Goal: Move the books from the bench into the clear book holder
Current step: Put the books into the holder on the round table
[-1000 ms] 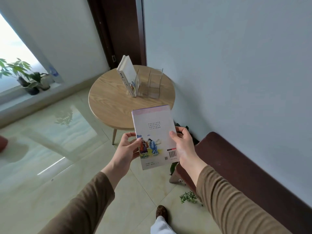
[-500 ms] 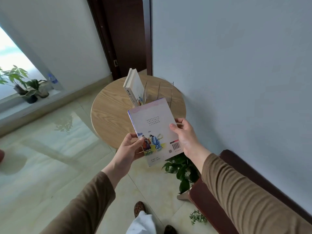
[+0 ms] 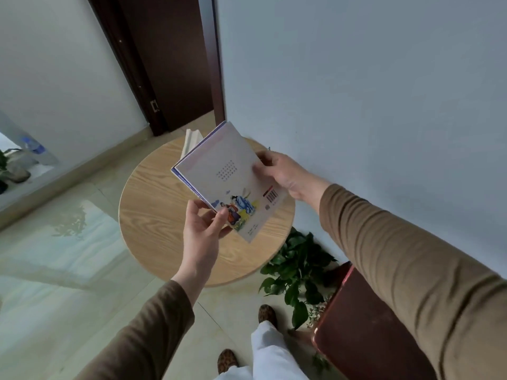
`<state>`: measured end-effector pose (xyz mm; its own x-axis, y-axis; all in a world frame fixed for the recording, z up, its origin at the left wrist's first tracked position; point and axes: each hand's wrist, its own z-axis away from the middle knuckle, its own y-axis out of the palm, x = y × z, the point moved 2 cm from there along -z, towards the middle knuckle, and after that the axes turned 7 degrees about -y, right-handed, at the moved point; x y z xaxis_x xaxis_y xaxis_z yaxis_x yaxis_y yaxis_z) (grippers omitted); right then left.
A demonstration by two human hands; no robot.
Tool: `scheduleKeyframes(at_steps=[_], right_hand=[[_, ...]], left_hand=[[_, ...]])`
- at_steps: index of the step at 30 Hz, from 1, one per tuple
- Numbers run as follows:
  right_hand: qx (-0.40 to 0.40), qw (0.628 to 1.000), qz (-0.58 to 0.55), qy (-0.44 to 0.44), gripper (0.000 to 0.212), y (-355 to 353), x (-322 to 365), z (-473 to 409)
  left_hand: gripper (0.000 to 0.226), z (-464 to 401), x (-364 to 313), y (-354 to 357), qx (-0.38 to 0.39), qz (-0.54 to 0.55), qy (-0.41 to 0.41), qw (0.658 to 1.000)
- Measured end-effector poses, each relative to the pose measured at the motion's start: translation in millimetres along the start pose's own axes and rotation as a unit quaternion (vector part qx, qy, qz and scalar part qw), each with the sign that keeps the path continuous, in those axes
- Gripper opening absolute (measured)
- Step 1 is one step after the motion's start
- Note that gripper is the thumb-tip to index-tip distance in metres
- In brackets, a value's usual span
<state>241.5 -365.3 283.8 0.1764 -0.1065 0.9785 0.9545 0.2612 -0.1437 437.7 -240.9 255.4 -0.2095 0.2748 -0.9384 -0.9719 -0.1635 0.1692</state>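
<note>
Book (image 3: 227, 182): we see a thin paperback — pale cover, painted figures, barcode, tilted over the round worktop (image 3: 153, 215).
Left hand (image 3: 201, 231): pinches its seven-o'clock corner.
Right hand (image 3: 285, 172): grips its two-o'clock edge.

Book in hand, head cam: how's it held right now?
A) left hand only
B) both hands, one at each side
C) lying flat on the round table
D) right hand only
B: the left hand pinches the lower left corner of the book and the right hand has a grip on its right edge, holding it tilted in the air above the round wooden table.
</note>
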Motion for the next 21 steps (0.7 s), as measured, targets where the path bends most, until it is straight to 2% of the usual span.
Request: scheduleKeyframes(at_steps=[4,8,12,14,21], right_hand=[[0.062,0.998,-0.005,-0.029,0.031,-17.9,14.9,-50.3],[0.148,0.986,0.052,-0.05,0.025,-30.0,26.5,-96.1],[0.165,0.982,0.081,-0.048,0.025,-43.4,16.0,-130.5],[0.175,0.98,0.087,-0.04,0.03,-50.1,5.6,-142.2],[0.202,0.971,0.127,-0.018,0.031,-71.7,-27.3,-171.1]], left_hand=[[0.022,-22.7,-4.5,21.3,-0.05,0.003,0.061,0.997],[0.028,-46.9,-2.1,43.9,-0.121,-0.055,0.128,0.983],[0.037,-67.4,9.6,70.0,-0.175,-0.084,0.159,0.968],[0.046,-75.1,19.2,81.9,-0.177,-0.081,0.158,0.968],[0.045,-103.6,58.2,107.2,-0.172,-0.048,0.09,0.98]])
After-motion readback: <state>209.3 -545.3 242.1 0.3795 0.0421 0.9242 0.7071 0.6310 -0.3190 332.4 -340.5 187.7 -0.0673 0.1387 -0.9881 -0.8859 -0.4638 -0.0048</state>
